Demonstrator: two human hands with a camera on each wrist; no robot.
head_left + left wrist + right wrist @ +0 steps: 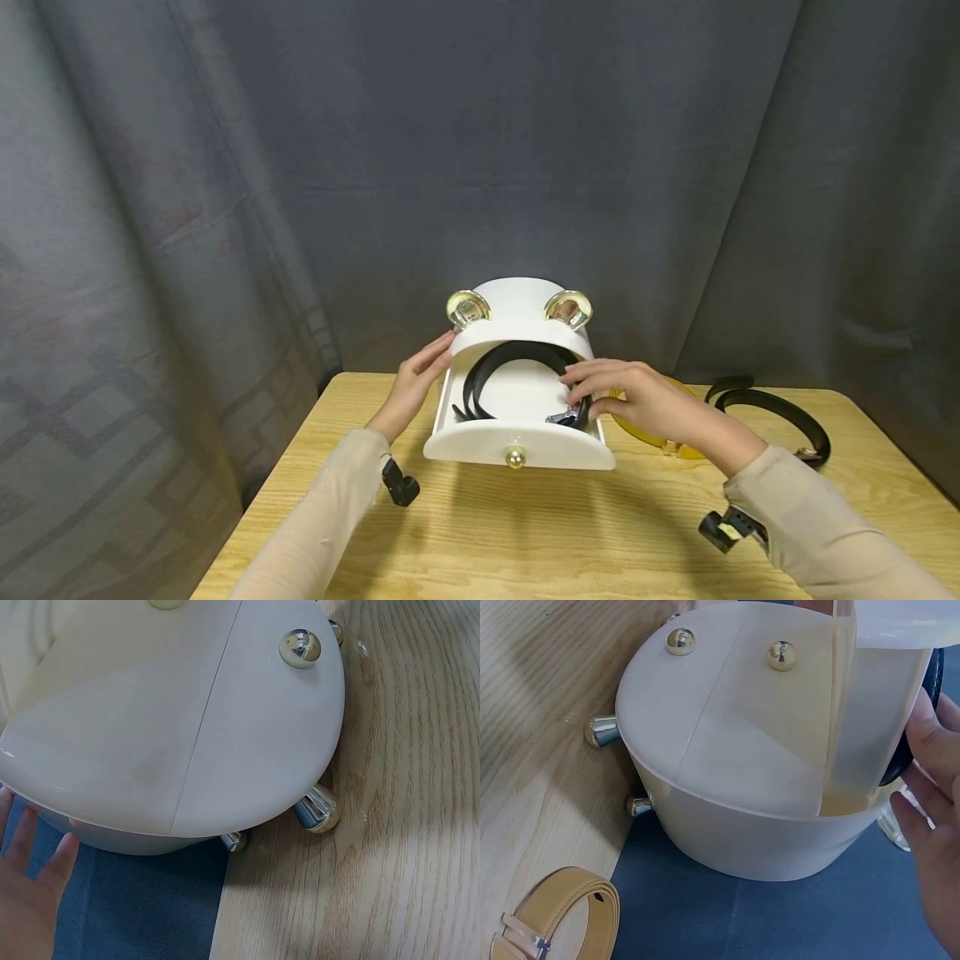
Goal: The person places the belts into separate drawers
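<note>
We see the white drawer pulled out of the round white box, a coiled black belt inside. Right hand pinches the belt's buckle end; left hand, fingers straight, rests flat on the box's side. Tan belt and another black belt lie on the table behind.

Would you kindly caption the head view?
Right hand tucks black belt into white drawer; left hand steadies it.
</note>
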